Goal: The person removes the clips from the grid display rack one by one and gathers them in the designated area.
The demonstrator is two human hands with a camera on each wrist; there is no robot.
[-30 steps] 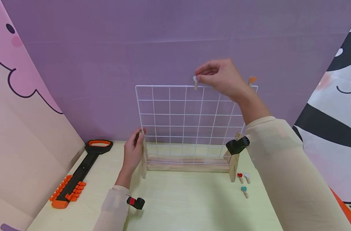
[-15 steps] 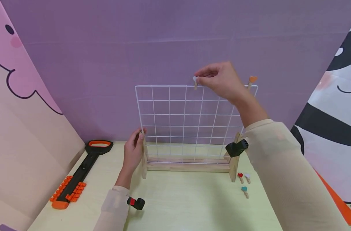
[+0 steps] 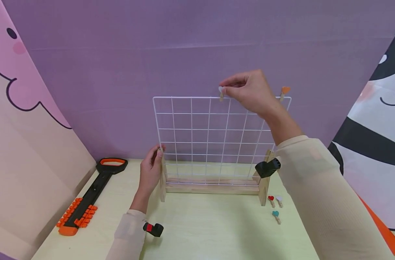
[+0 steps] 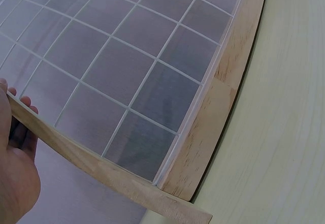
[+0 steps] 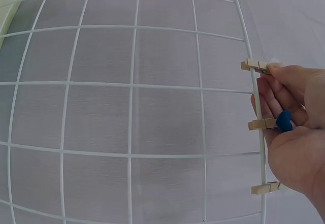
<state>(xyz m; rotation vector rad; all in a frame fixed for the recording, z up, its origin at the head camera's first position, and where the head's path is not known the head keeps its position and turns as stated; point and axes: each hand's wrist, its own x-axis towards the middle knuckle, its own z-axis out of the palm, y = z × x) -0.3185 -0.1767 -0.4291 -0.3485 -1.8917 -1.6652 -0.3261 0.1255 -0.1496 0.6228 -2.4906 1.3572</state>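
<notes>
A white wire grid [image 3: 184,129] stands upright in a wooden stand [image 3: 213,189]. My right hand [image 3: 249,90] pinches a small clothespin [image 3: 221,94] with a white heart on the grid's top wire, right of its middle. The right wrist view shows this clothespin's wooden jaws across the wire. Below it there, a blue-heart clothespin [image 5: 269,124] and another clothespin [image 5: 264,189] sit on the same wire. An orange-heart clothespin [image 3: 285,91] tops the grid's right corner. My left hand [image 3: 150,171] holds the stand's left wooden upright [image 4: 66,148], thumb in front and fingers behind.
On the table right of the stand lie a red-heart clothespin [image 3: 271,200], a white-heart clothespin [image 3: 279,201] and a teal-heart clothespin [image 3: 276,215]. A black and orange tool [image 3: 95,189] with a loop handle lies at the left. A purple backdrop [image 3: 119,72] rises behind.
Over the last second my right hand and wrist have dipped slightly, with the clothespin still pinched at the top wire. My left hand stays at the upright.
</notes>
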